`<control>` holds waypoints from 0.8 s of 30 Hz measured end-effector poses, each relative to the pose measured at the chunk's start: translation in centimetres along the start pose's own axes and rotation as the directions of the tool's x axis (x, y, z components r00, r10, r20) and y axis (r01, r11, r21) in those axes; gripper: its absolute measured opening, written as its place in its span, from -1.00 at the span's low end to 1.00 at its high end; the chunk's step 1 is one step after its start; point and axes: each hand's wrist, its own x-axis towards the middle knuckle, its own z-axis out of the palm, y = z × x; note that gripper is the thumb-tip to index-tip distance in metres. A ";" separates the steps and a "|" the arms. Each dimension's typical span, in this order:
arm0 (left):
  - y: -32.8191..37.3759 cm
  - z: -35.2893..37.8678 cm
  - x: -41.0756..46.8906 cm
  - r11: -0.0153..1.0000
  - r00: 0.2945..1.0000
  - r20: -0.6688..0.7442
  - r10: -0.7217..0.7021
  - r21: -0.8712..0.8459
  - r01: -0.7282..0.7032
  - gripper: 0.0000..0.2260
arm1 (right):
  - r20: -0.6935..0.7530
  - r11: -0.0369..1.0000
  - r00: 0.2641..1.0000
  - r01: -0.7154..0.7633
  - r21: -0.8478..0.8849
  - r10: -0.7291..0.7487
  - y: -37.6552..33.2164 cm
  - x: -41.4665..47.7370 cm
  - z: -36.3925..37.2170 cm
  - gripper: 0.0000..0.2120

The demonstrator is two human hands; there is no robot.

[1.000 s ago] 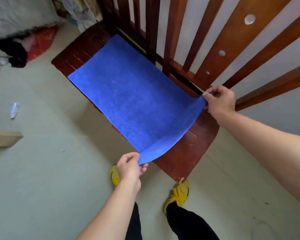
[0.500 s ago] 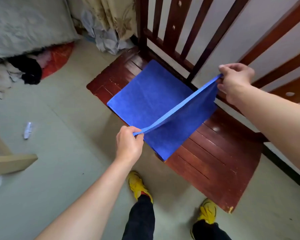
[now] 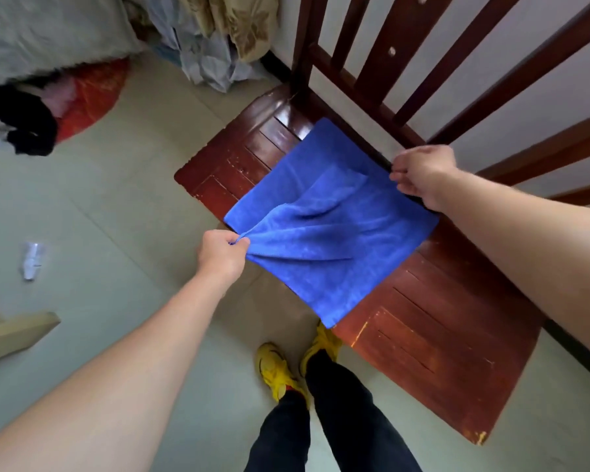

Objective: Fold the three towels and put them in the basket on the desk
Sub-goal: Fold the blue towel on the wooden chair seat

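Note:
A blue towel (image 3: 324,229) lies doubled over on the dark red wooden bench seat (image 3: 433,338), its top layer rumpled near the middle. My left hand (image 3: 222,255) pinches the towel's near left corner at the seat's front edge. My right hand (image 3: 421,173) holds the far right corner by the bench's back rail. One lower corner of the towel hangs slightly over the seat's front edge. No basket, desk or other towel is in view.
The bench's slatted wooden back (image 3: 389,63) rises behind the seat. On the tiled floor lie a crumpled plastic cup (image 3: 31,258), a red bag and dark clothes (image 3: 82,97) and a pile of fabric (image 3: 212,35). A pale wooden piece (image 3: 11,332) juts in at left. My yellow shoes (image 3: 276,369) stand below.
Both hands carried the lifted near edge over and down onto the far half, so the towel now lies doubled on the seat. The camera view shifted too.

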 end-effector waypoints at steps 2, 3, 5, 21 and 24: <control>-0.6 0.5 1.3 0.999 0.999 0.009 -0.045 -0.028 0.045 -0.79 | 0.047 0.991 0.999 0.019 -0.131 -0.013 1.7 1.4 1.1 -0.78; -0.9 0.8 1.8 0.998 0.998 0.012 -0.058 -0.039 0.059 -0.79 | 0.065 0.980 0.998 0.036 -0.193 -0.024 2.4 2.2 1.7 -0.81; -1.2 1.5 3.1 0.995 0.997 0.005 -0.080 -0.059 0.080 -0.81 | 0.070 0.950 0.996 0.069 -0.304 -0.050 3.3 4.4 3.2 -0.85; -0.5 2.7 5.7 0.987 0.994 -0.074 -0.084 -0.141 0.073 -0.76 | 0.167 0.759 0.933 0.358 -0.543 -0.320 -1.1 11.5 8.1 -0.81; -1.2 3.0 7.6 0.983 0.993 -0.026 -0.114 -0.151 0.109 -0.76 | 0.191 0.829 0.974 0.204 -0.520 -0.120 -2.0 12.1 9.1 -0.67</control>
